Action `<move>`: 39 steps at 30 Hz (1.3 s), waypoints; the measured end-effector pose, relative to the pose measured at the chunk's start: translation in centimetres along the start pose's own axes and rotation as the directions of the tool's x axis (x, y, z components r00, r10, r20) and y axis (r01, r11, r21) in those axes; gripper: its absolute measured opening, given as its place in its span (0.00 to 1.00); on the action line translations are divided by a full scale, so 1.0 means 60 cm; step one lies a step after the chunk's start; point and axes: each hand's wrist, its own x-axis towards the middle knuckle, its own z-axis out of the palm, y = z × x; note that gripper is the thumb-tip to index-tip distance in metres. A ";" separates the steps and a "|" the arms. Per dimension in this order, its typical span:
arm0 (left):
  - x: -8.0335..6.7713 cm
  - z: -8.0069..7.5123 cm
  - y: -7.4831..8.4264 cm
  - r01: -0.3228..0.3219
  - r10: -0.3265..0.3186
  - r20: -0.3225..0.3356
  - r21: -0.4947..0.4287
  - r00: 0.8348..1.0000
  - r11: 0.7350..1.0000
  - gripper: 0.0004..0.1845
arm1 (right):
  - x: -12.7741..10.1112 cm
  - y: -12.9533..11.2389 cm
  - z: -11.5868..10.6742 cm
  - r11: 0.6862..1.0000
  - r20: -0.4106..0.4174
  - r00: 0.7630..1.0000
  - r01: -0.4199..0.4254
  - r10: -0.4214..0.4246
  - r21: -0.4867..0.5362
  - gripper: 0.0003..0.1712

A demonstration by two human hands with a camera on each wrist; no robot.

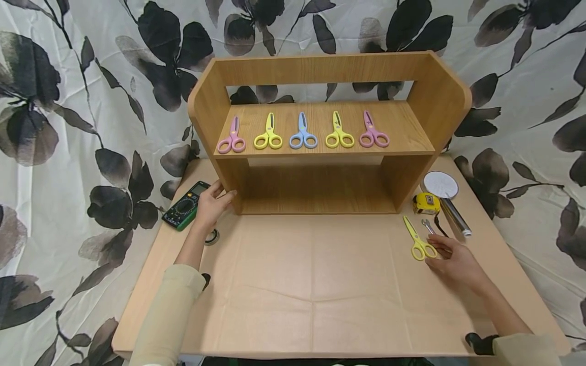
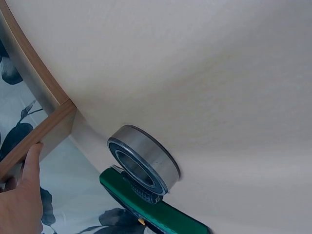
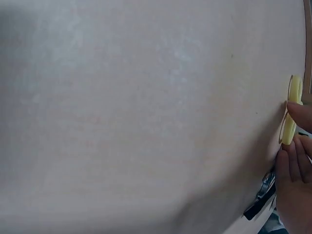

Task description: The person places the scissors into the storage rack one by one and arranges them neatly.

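Note:
A wooden two-level shelf [image 1: 316, 157] bears a row of pink, yellow and blue scissors on its upper board. My left hand [image 1: 212, 206] grips the lower part of its left side panel; in the left wrist view a straight finger [image 2: 31, 163] lies against that panel. Beside this wrist are a metal bearing ring [image 2: 153, 156] and a green-cased multimeter [image 1: 185, 205]. At the right, my right hand [image 1: 455, 262] pinches yellow scissors [image 1: 417, 245] by a handle loop, blades pointing away. In the right wrist view, the thumb [image 3: 300, 114] presses the yellow handle.
Beyond the right hand lie a small wrench [image 1: 428, 226], a yellow tape measure [image 1: 426, 203], a silver cylinder [image 1: 455, 217] and a round pale disc [image 1: 441, 184]. A beige table [image 1: 311, 295] carries everything. Flower-patterned cloth [image 1: 91, 203] surrounds it.

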 end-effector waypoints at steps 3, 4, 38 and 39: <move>0.002 -0.001 -0.003 0.006 -0.006 0.001 -0.001 1.000 1.000 0.39 | 0.001 -0.003 0.006 1.000 -0.034 0.999 0.008 -0.008 -0.021 0.41; 0.003 -0.001 -0.004 0.008 -0.008 0.001 0.000 1.000 1.000 0.39 | 0.001 -0.005 0.008 0.999 -0.048 0.999 0.011 -0.013 -0.031 0.39; 0.000 -0.001 0.007 0.027 -0.027 0.014 0.001 1.000 1.000 0.40 | -0.018 -0.024 0.028 0.995 -0.190 0.981 0.009 -0.029 -0.102 0.29; -0.002 0.000 0.010 0.031 -0.031 0.015 -0.001 0.999 1.000 0.40 | -0.019 -0.023 0.029 0.995 -0.194 0.981 0.011 -0.030 -0.097 0.28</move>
